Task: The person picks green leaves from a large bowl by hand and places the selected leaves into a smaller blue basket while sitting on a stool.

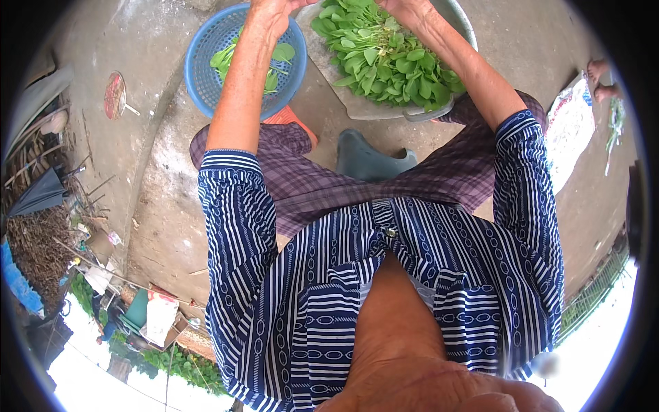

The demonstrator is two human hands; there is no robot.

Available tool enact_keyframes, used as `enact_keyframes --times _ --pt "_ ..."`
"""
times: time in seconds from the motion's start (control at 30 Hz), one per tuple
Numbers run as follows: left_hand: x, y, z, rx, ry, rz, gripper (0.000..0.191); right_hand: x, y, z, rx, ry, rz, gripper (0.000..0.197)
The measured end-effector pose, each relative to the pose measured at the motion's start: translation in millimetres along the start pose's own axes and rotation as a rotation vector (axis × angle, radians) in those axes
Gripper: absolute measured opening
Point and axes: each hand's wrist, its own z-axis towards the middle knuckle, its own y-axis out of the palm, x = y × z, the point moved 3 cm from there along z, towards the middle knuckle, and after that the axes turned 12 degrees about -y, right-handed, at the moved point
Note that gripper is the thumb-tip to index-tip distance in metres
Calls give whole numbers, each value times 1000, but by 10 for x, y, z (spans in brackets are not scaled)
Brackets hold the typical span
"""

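Note:
Both forearms reach up to the top edge of the view, where the fingers are mostly cut off. My left hand [274, 13] is above the right rim of a blue plastic colander [193, 77], which holds a few loose green leaves [283, 53]. Over the upper part of a large heap of leafy greens [406, 72] is my right hand [406, 9]. That heap lies in a wide grey metal basin [355, 110]. Whether either hand holds anything cannot be seen.
Between my knees stands a grey-green plastic stool [368, 157]. An orange sandal [298, 121] is beside the colander. At right lie a white woven sack [571, 123] and some greens [615, 123], near a person's bare feet [600, 82]. A round red-patterned object [114, 95] lies left.

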Motion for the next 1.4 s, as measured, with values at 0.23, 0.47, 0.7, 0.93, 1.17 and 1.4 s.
enact_keyframes --times 0.23,0.47,0.7,0.93,1.17,1.4 --pt "2 -109 -180 23 104 547 16 506 781 87 -165 -117 -35 14" --pt "117 -442 -443 284 -447 1902 34 690 -772 325 -191 -364 -1537 17" --pt "326 -342 -745 392 -366 1923 32 1170 -1087 -229 -423 -117 -1894 23" --pt "176 -129 -587 251 75 1792 25 1208 -968 -318 -457 -242 -2093 24" --pt "-26 -140 -448 249 43 1788 22 826 -750 -33 -554 -143 -2106 22" --pt "-162 157 -255 143 116 1524 22 310 -1085 169 -532 32 -1699 14"
